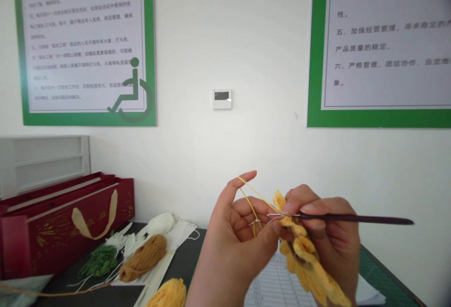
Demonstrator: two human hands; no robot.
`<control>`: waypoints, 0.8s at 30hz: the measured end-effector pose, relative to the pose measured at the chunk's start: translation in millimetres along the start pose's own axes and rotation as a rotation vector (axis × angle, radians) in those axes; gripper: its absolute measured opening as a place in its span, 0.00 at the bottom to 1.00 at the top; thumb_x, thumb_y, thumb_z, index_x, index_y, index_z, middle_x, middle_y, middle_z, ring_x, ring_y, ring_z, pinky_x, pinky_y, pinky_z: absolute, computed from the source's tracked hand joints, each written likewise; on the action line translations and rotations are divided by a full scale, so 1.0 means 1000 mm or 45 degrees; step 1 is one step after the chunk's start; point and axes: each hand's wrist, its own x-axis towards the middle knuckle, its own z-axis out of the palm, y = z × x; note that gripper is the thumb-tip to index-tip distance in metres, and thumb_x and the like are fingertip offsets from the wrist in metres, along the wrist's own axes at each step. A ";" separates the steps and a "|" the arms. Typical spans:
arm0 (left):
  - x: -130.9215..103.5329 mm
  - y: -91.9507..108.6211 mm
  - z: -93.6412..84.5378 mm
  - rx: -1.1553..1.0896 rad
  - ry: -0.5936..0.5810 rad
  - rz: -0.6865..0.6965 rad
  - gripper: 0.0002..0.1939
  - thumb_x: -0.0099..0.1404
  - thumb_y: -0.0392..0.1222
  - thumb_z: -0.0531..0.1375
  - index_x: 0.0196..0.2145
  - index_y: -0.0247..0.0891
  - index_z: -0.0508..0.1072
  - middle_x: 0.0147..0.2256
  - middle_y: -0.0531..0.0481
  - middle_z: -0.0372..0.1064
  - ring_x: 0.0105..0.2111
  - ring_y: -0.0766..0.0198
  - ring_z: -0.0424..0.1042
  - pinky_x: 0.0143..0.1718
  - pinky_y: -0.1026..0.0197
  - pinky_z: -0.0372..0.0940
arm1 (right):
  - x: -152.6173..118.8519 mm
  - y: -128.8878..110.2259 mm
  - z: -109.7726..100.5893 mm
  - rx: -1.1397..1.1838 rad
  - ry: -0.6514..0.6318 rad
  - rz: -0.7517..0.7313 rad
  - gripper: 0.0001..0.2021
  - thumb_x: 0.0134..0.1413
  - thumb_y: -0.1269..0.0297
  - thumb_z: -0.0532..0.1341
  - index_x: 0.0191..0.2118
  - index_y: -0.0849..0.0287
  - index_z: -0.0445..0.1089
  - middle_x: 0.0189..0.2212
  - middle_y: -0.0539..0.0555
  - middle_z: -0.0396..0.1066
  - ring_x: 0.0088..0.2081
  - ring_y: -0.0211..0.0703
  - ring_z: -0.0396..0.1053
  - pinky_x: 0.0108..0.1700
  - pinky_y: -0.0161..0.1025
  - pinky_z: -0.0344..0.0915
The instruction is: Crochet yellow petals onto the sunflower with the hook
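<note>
My left hand is raised with its index finger up, and yellow yarn runs over that finger. Its thumb and other fingers close on the edge of a yellow crocheted piece, which hangs down in scalloped petals between my hands. My right hand grips a crochet hook with a dark handle. The hook lies almost level, its metal tip pointing left beside the yarn and the top of the crochet. My right fingertips also touch the yellow piece.
Left on the dark table lie a yellow yarn ball, a brown skein, green yarn and white yarn. Red gift bags stand behind. A printed sheet and a green cutting mat lie beneath my hands.
</note>
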 end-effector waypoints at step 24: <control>-0.001 0.004 -0.001 -0.014 -0.044 -0.060 0.37 0.55 0.31 0.72 0.59 0.35 0.63 0.28 0.52 0.75 0.27 0.59 0.77 0.37 0.54 0.71 | 0.010 -0.011 -0.018 0.076 -0.213 0.142 0.03 0.69 0.60 0.56 0.43 0.46 0.67 0.30 0.51 0.76 0.29 0.43 0.70 0.28 0.39 0.70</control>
